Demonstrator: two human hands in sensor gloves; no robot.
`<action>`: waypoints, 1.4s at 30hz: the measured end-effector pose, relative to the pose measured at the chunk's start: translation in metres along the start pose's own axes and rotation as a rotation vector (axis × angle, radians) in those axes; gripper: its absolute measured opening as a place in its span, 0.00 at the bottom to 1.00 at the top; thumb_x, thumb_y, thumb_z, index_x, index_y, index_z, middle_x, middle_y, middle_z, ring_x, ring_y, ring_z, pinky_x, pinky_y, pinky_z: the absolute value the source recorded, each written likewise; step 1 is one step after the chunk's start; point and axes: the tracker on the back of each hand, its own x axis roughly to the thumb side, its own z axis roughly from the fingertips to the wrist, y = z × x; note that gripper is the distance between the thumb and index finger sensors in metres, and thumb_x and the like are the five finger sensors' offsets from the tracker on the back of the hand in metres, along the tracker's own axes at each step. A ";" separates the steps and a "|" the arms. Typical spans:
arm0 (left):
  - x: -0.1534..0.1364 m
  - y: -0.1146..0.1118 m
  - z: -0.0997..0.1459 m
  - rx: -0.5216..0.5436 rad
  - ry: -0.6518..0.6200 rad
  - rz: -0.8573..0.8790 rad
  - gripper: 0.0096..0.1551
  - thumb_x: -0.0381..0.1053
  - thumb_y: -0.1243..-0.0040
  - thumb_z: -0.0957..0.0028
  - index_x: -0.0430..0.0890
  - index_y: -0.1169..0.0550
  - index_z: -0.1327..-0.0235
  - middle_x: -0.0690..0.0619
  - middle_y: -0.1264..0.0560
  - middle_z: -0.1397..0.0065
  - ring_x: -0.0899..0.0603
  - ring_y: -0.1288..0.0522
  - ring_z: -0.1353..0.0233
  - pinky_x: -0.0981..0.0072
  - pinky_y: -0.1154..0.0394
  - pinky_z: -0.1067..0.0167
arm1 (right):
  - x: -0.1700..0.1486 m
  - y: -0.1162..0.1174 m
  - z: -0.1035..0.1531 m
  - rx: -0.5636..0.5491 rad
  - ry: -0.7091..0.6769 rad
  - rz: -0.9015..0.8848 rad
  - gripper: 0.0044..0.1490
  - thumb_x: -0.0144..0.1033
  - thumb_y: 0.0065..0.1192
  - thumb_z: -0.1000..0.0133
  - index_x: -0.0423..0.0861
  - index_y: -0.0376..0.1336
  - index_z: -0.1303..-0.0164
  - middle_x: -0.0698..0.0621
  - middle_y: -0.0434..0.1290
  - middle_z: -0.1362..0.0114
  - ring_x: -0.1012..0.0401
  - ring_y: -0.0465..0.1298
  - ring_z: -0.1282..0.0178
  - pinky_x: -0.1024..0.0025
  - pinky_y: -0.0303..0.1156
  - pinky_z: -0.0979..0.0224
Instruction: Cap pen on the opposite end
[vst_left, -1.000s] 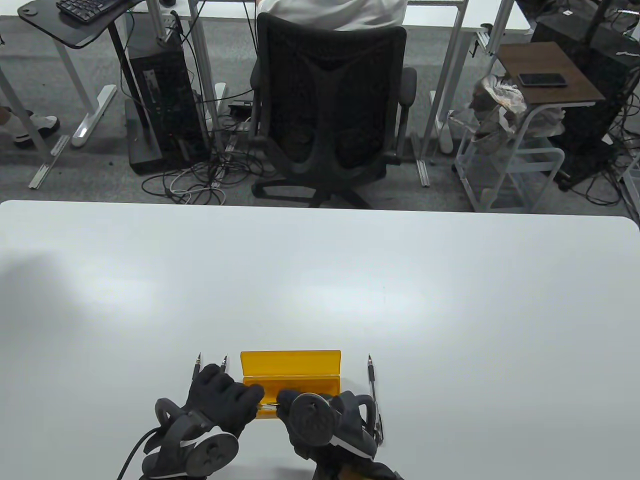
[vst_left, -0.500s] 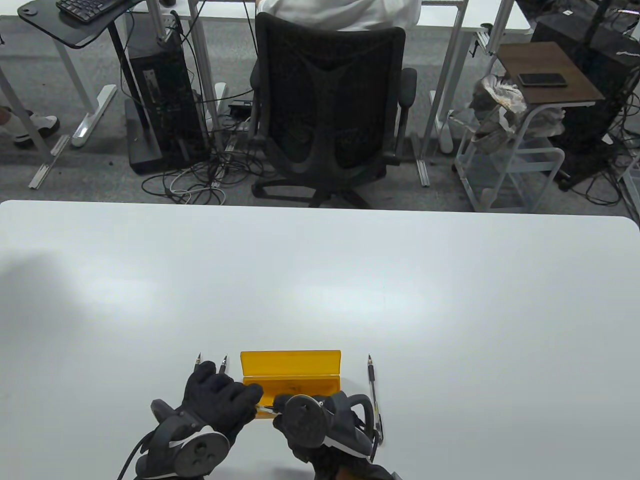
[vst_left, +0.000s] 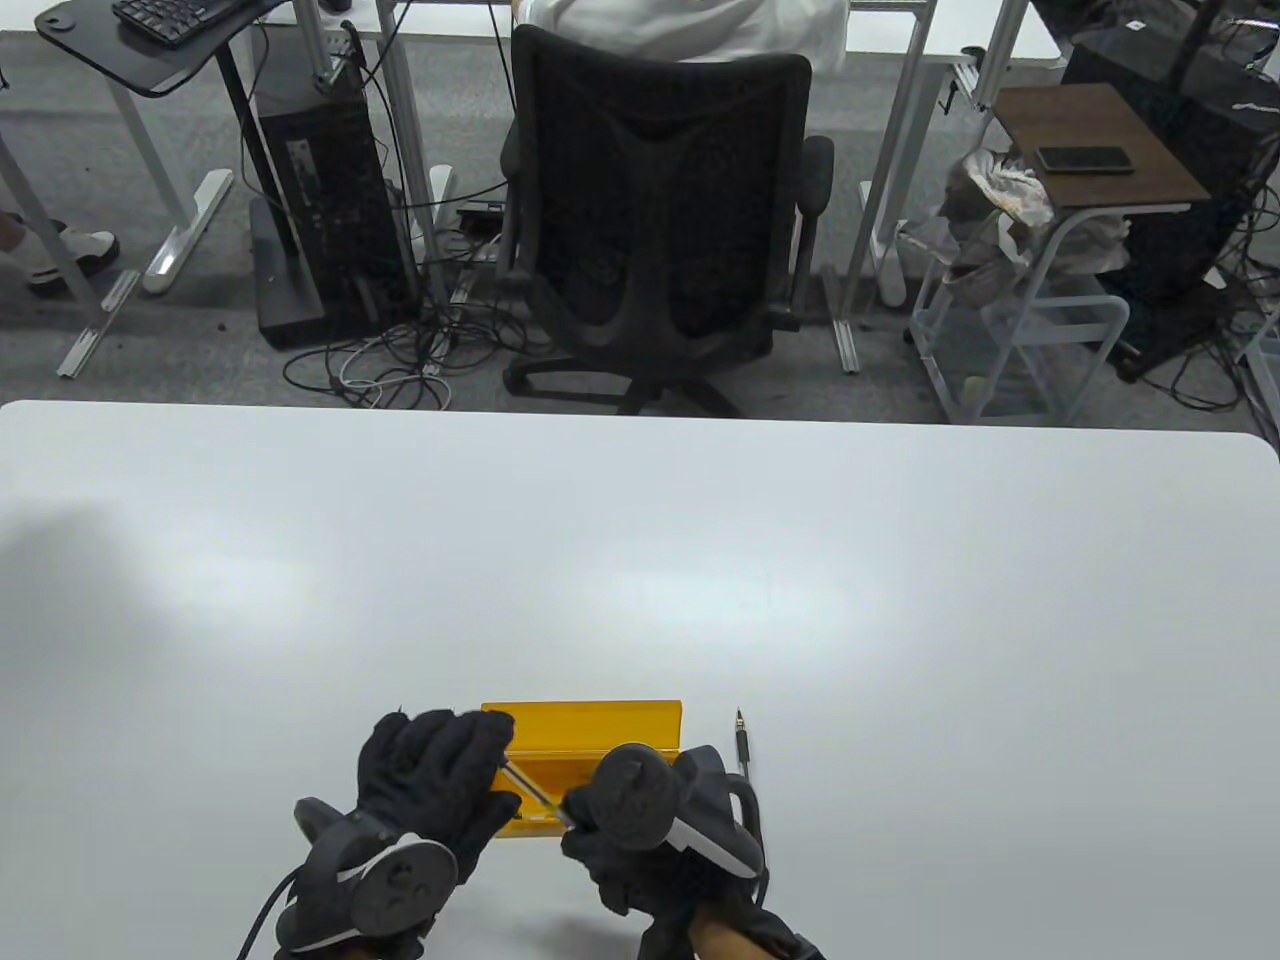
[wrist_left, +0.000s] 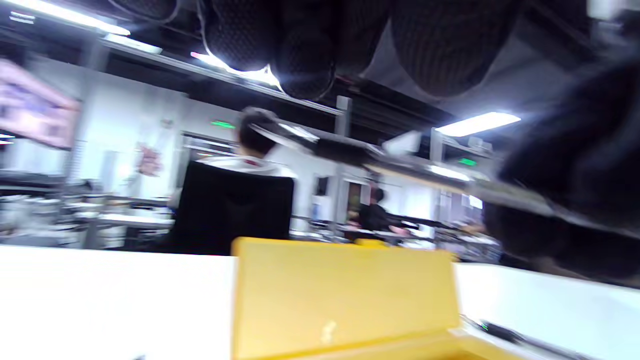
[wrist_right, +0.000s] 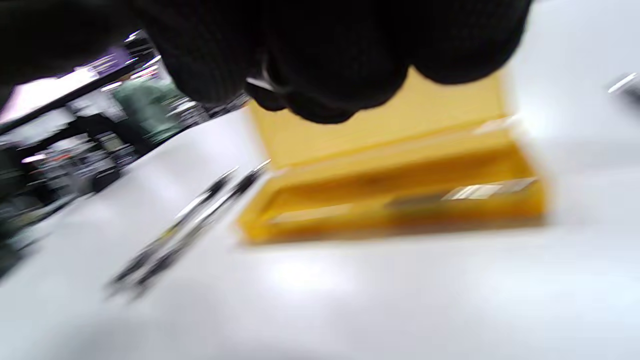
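My right hand (vst_left: 600, 815) grips a pen (vst_left: 532, 792) by its near end and holds it slanted above the open yellow case (vst_left: 590, 722). The pen's far end reaches the fingertips of my left hand (vst_left: 445, 765). In the left wrist view the pen (wrist_left: 380, 162) runs across under my left fingers (wrist_left: 305, 65) with a gap between them, and my right hand (wrist_left: 580, 165) grips it at the right. Whether my left hand holds anything is hidden. In the blurred right wrist view my right fingers (wrist_right: 325, 65) hang over the case (wrist_right: 400, 150).
One pen (vst_left: 742, 745) lies on the white table (vst_left: 900, 620) right of the case. Two pens (wrist_right: 185, 225) lie left of the case, mostly under my left hand in the table view. Something shiny (wrist_right: 475, 191) lies inside the case. The table's near edge is close.
The pen was low and level at the case's front edge. My right hand has lifted and turned it slantwise, and my left hand has moved forward over the two pens on the left.
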 end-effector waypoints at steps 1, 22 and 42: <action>-0.006 -0.002 0.001 -0.017 0.052 0.078 0.42 0.56 0.39 0.43 0.41 0.37 0.19 0.38 0.33 0.22 0.30 0.39 0.25 0.25 0.48 0.30 | -0.007 -0.010 0.001 -0.107 0.065 0.035 0.30 0.42 0.68 0.51 0.42 0.74 0.41 0.45 0.80 0.50 0.63 0.81 0.66 0.62 0.79 0.55; -0.023 -0.017 0.002 -0.126 0.144 0.123 0.39 0.56 0.39 0.43 0.41 0.33 0.21 0.38 0.29 0.24 0.30 0.35 0.27 0.25 0.46 0.31 | -0.057 0.045 -0.021 0.232 0.505 0.437 0.33 0.42 0.75 0.52 0.35 0.74 0.43 0.44 0.86 0.56 0.66 0.82 0.75 0.66 0.82 0.64; -0.016 -0.030 -0.002 -0.213 0.138 0.049 0.38 0.56 0.37 0.44 0.42 0.31 0.22 0.39 0.26 0.28 0.32 0.32 0.30 0.25 0.45 0.31 | -0.060 0.047 -0.020 0.251 0.536 0.447 0.42 0.46 0.74 0.53 0.37 0.68 0.32 0.43 0.83 0.46 0.60 0.83 0.64 0.59 0.80 0.55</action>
